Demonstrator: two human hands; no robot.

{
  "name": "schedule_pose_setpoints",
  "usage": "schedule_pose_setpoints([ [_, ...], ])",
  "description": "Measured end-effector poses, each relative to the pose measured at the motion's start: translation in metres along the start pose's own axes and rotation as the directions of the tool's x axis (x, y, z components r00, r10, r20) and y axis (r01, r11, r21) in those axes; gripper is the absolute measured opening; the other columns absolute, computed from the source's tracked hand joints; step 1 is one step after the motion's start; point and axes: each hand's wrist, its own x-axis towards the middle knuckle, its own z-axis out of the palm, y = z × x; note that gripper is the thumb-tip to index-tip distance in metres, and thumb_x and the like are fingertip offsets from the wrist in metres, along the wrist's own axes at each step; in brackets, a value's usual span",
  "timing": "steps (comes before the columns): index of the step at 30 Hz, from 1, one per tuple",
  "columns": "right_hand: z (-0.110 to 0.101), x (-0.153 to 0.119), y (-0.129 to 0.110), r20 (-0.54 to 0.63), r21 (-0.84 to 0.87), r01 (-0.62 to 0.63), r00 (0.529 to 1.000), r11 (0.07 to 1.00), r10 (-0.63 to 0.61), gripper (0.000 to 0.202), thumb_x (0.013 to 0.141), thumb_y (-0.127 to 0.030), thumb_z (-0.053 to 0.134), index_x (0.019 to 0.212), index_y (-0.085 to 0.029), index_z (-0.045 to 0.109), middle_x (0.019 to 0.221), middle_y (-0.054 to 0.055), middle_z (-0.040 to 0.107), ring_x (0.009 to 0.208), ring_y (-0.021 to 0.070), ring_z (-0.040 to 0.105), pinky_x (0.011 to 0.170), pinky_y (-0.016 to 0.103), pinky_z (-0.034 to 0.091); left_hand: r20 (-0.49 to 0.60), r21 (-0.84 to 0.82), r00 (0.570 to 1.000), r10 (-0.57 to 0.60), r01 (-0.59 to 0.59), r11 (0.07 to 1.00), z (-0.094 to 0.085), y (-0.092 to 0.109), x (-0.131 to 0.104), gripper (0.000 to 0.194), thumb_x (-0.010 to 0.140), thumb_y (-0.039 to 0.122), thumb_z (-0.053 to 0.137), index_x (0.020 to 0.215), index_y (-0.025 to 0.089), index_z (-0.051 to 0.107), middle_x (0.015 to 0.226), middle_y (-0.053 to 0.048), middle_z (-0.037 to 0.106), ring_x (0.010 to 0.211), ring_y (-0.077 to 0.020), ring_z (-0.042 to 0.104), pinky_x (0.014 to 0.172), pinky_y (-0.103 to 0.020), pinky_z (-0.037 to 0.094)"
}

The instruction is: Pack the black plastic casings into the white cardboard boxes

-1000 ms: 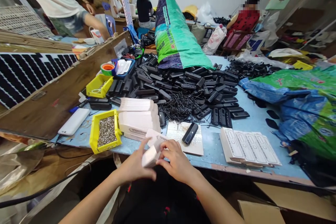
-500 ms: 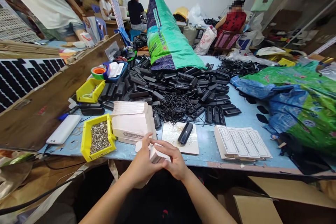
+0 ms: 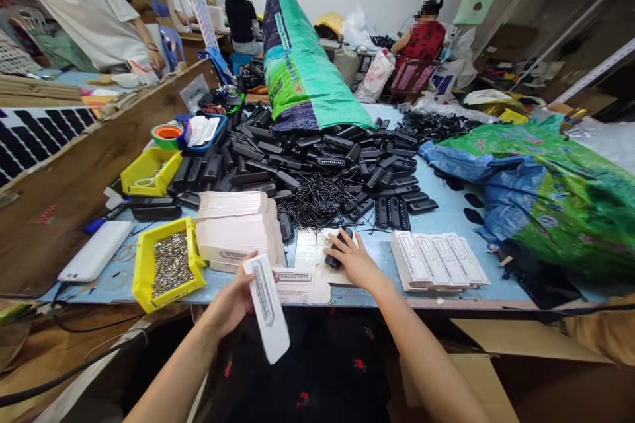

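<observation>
Box (image 3: 269, 310) sits pinched in the left hand (image 3: 231, 301), black case (image 3: 333, 261) beneath the right hand (image 3: 358, 263) (fingers spread, grip unclear).

We see only part of the black case (image 3: 332, 262), as the right hand (image 3: 354, 260) covers the rest; whether it grips, we cannot tell. The white box (image 3: 270, 320) hides some fingers of the left hand (image 3: 232, 303), and its print is too fine for us to read. Our view's edges cut off a person in white (image 3: 84, 6) and the cardboard carton (image 3: 476, 380).
</observation>
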Motion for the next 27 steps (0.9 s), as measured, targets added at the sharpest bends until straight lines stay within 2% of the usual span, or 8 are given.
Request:
schedule_pose_setpoints([
  [4, -0.003, -0.001, -0.014, -0.192, 0.353, -0.056, 0.973, 0.934, 0.13, 0.032, 0.077, -0.016, 0.065, 0.107, -0.022, 0.054, 0.113, 0.008, 0.064, 0.112, 0.0253, 0.057, 0.1, 0.051, 0.041, -0.291, -0.383, 0.956, 0.035, -0.15, 0.911, -0.002, 0.001, -0.001, 0.035, 0.09, 0.024, 0.048, 0.125, 0.021, 0.05, 0.099, -0.009, 0.069, 0.086, -0.0216, 0.068, 0.072, -0.035, 0.059],
  [8, 0.014, 0.002, -0.082, -0.462, 0.788, 0.218, 0.827, 0.575, 0.321, 0.049, 0.077, -0.045, 0.069, 0.112, -0.026, 0.041, 0.098, 0.006, 0.065, 0.092, 0.023, 0.065, 0.085, 0.043, 0.053, -0.418, -0.487, 0.908, -0.017, -0.208, 0.848, 0.025, -0.011, -0.002, 0.025, 0.093, 0.031, 0.047, 0.113, 0.019, 0.057, 0.095, -0.006, 0.069, 0.076, -0.0166, 0.068, 0.068, -0.034, 0.061],
  [11, 0.02, 0.005, -0.107, -0.586, 0.704, 0.3, 0.758, 0.643, 0.288, 0.053, 0.071, -0.047, 0.074, 0.111, -0.025, 0.046, 0.123, 0.012, 0.055, 0.118, 0.0281, 0.053, 0.099, 0.049, 0.044, -0.333, -0.497, 0.938, -0.093, -0.09, 0.863, 0.039, -0.016, -0.005, 0.025, 0.092, 0.032, 0.049, 0.106, 0.014, 0.059, 0.096, -0.009, 0.068, 0.075, -0.0158, 0.068, 0.065, -0.028, 0.061],
  [14, 0.02, 0.006, -0.105, -0.606, 0.635, 0.301, 0.765, 0.711, 0.217, 0.053, 0.071, -0.048, 0.073, 0.11, -0.025, 0.045, 0.132, 0.014, 0.049, 0.128, 0.0296, 0.044, 0.101, 0.05, 0.041, -0.35, -0.434, 0.935, -0.061, -0.103, 0.895, 0.039, -0.018, -0.009, 0.023, 0.093, 0.028, 0.047, 0.111, 0.017, 0.057, 0.102, -0.008, 0.068, 0.079, -0.0151, 0.068, 0.07, -0.028, 0.061],
  [18, 0.025, 0.003, -0.106, -0.639, 0.622, 0.435, 0.763, 0.651, 0.1, 0.054, 0.072, -0.051, 0.072, 0.109, -0.027, 0.041, 0.13, 0.013, 0.052, 0.123, 0.0277, 0.05, 0.099, 0.048, 0.044, -0.1, -0.137, 0.993, -0.062, 0.048, 0.989, 0.035, -0.026, -0.012, 0.038, 0.092, 0.041, 0.045, 0.117, 0.014, 0.054, 0.111, -0.014, 0.065, 0.093, -0.0211, 0.067, 0.081, -0.036, 0.058],
  [20, 0.027, 0.001, -0.113, -0.649, 0.638, 0.457, 0.752, 0.62, 0.114, 0.053, 0.074, -0.045, 0.072, 0.112, -0.028, 0.039, 0.122, 0.011, 0.058, 0.114, 0.0252, 0.057, 0.097, 0.046, 0.045, -0.078, 0.182, 0.993, 0.088, -0.073, 0.981, 0.034, -0.032, -0.011, 0.055, 0.083, 0.054, 0.054, 0.121, 0.015, 0.05, 0.119, -0.017, 0.06, 0.106, -0.0288, 0.062, 0.086, -0.044, 0.055],
  [24, 0.016, 0.004, -0.102, -0.408, 0.741, 0.329, 0.913, 0.585, 0.003, 0.052, 0.086, -0.054, 0.054, 0.128, -0.027, 0.037, 0.117, 0.008, 0.061, 0.107, 0.0218, 0.061, 0.092, 0.04, 0.048, -0.01, 0.654, 0.88, 0.474, -0.353, 0.669, 0.029, -0.04, -0.006, 0.092, 0.051, 0.042, 0.084, 0.128, 0.019, 0.04, 0.131, -0.016, 0.052, 0.122, -0.0349, 0.05, 0.097, -0.048, 0.046],
  [27, -0.009, 0.013, -0.046, -0.226, 0.457, 0.083, 0.974, 0.886, 0.025, 0.032, 0.097, -0.036, 0.038, 0.122, -0.023, 0.053, 0.116, 0.009, 0.062, 0.109, 0.0212, 0.057, 0.094, 0.04, 0.045, 0.116, 0.844, 0.832, 0.543, -0.371, 0.389, 0.024, -0.038, -0.001, 0.073, 0.067, 0.042, 0.073, 0.127, 0.019, 0.038, 0.115, -0.013, 0.061, 0.106, -0.0297, 0.061, 0.089, -0.043, 0.05],
])
